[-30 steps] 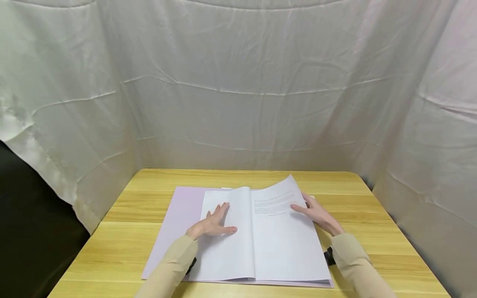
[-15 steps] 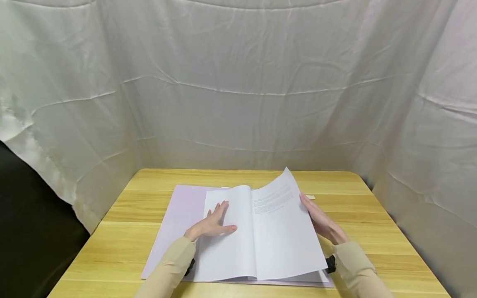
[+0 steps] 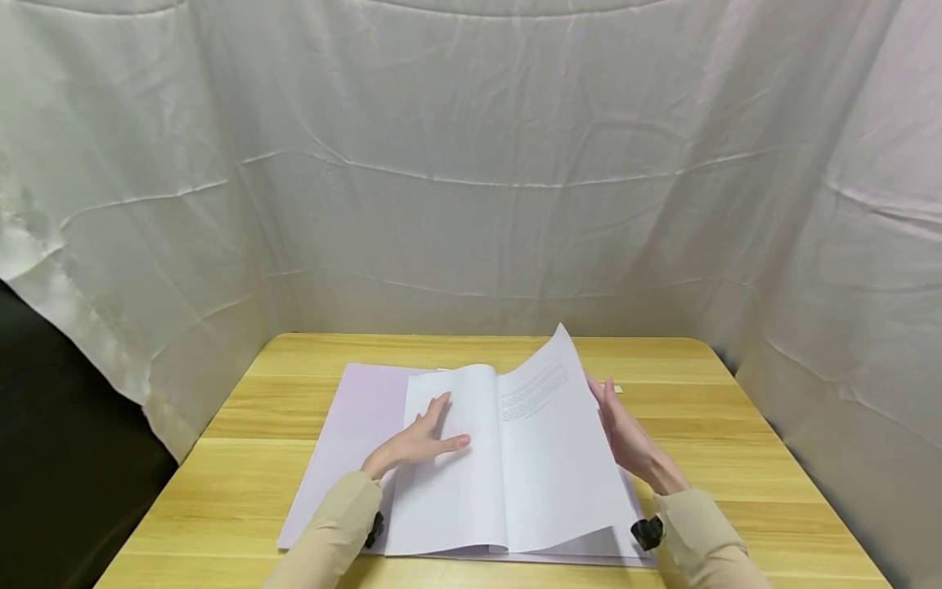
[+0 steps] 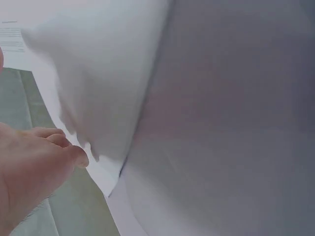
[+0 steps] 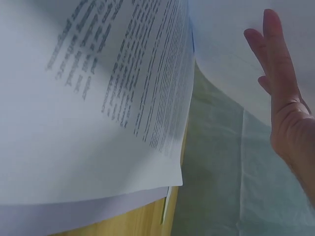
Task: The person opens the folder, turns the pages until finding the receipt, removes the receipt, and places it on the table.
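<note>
Lifted higher over the folder (image 3: 364, 417), the page (image 3: 555, 474) seems limp, best held by its edge, left hand (image 3: 418, 442) and right hand (image 3: 630, 440) straight-fingered.

Matt paper pages (image 3: 552, 483), wood-grain tabletop (image 3: 221, 474), creased cloth (image 3: 471, 229)

White pages (image 3: 562, 483) with dark printed lines (image 5: 142, 73) — lilac cover (image 3: 361, 425) — yellow wood-grain tabletop (image 3: 235, 462)

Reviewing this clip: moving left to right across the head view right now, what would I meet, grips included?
Black area → bare left strip of the lilac cover → left grip → block of print → right grip.
</note>
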`<move>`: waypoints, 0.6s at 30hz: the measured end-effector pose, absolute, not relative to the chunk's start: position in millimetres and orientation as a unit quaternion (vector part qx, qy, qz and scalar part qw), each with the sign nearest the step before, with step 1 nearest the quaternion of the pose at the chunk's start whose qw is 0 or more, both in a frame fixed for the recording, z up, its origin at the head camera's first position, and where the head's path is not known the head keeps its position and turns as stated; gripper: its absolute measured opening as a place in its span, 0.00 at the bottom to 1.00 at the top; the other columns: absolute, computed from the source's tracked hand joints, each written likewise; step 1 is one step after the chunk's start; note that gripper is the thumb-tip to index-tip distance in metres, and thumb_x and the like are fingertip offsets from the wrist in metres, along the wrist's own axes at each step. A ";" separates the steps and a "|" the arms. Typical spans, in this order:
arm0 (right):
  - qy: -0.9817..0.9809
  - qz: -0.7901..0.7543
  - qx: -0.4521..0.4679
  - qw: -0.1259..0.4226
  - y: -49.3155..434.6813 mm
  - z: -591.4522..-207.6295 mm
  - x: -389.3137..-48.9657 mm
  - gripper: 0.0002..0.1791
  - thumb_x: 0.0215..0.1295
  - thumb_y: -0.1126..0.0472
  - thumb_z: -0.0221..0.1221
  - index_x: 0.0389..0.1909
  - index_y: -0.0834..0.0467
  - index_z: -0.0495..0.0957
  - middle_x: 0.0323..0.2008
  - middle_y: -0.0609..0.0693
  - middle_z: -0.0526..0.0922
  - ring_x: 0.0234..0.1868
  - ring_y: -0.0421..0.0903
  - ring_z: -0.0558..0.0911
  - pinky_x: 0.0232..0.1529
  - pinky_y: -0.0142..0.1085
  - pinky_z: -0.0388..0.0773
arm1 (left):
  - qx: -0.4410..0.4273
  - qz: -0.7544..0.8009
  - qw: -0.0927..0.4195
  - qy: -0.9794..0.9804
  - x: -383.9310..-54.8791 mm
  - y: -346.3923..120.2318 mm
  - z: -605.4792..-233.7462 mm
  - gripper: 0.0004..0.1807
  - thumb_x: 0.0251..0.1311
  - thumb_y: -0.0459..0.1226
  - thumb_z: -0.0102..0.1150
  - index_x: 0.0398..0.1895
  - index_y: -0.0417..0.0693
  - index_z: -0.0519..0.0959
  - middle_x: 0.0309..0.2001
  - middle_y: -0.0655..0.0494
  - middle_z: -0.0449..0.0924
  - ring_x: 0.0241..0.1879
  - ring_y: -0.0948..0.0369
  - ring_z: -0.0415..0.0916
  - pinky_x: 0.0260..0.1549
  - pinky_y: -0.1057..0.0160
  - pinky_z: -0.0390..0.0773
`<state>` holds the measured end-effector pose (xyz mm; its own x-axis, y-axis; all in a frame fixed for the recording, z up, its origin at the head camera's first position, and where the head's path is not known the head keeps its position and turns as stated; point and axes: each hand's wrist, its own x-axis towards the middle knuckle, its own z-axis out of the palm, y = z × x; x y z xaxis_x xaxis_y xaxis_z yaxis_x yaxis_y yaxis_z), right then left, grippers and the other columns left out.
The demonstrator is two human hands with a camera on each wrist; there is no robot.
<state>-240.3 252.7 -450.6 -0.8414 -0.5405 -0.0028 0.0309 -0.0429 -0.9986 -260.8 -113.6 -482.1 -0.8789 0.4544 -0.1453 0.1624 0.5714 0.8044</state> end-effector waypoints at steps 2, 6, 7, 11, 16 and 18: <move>0.664 -0.695 -0.184 0.207 250.7 -449.0 -237.9 0.41 0.74 0.33 0.12 0.79 0.51 0.20 0.78 0.74 0.39 0.60 0.34 0.78 0.55 0.35 0.82 | 0.181 0.442 0.172 0.861 -260.0 -112.3 -480.4 0.58 0.62 0.60 0.62 0.82 0.42 0.40 0.82 0.36 0.37 0.81 0.40 0.31 0.79 0.37 0.33; 0.667 -0.687 -0.184 0.222 247.0 -447.4 -234.5 0.41 0.73 0.32 0.11 0.79 0.50 0.20 0.79 0.71 0.38 0.61 0.33 0.76 0.57 0.33 0.80 | 0.180 0.462 0.178 0.850 -257.6 -109.3 -477.0 0.58 0.61 0.61 0.62 0.82 0.46 0.39 0.82 0.38 0.36 0.81 0.38 0.31 0.78 0.35 0.36; 0.665 -0.686 -0.188 0.227 246.1 -447.2 -234.0 0.41 0.73 0.32 0.11 0.79 0.49 0.20 0.79 0.70 0.38 0.62 0.33 0.75 0.58 0.32 0.79 | 0.179 0.465 0.179 0.848 -257.1 -108.1 -476.0 0.58 0.61 0.61 0.62 0.82 0.47 0.39 0.82 0.39 0.36 0.81 0.38 0.31 0.78 0.34 0.37; 0.644 -0.694 -0.216 0.241 242.3 -446.7 -233.5 0.39 0.74 0.34 0.11 0.80 0.49 0.21 0.75 0.60 0.62 0.57 0.35 0.80 0.54 0.33 0.82 | 0.179 0.478 0.180 0.841 -255.5 -102.0 -471.6 0.58 0.62 0.61 0.62 0.83 0.49 0.38 0.83 0.42 0.36 0.82 0.42 0.34 0.78 0.36 0.42; 0.631 -0.697 -0.224 0.257 235.1 -445.4 -232.8 0.39 0.74 0.34 0.12 0.79 0.48 0.19 0.48 0.42 0.84 0.34 0.35 0.82 0.37 0.31 0.84 | 0.190 0.493 0.171 0.832 -253.0 -93.7 -466.1 0.58 0.62 0.61 0.62 0.82 0.48 0.39 0.83 0.44 0.36 0.82 0.45 0.37 0.79 0.40 0.44; 0.640 -0.691 -0.216 0.258 231.4 -444.9 -232.3 0.40 0.74 0.33 0.12 0.79 0.48 0.19 0.44 0.41 0.83 0.29 0.33 0.79 0.33 0.28 0.82 | 0.191 0.497 0.166 0.830 -251.6 -90.3 -463.8 0.57 0.62 0.61 0.61 0.83 0.49 0.39 0.83 0.45 0.38 0.82 0.46 0.38 0.79 0.40 0.45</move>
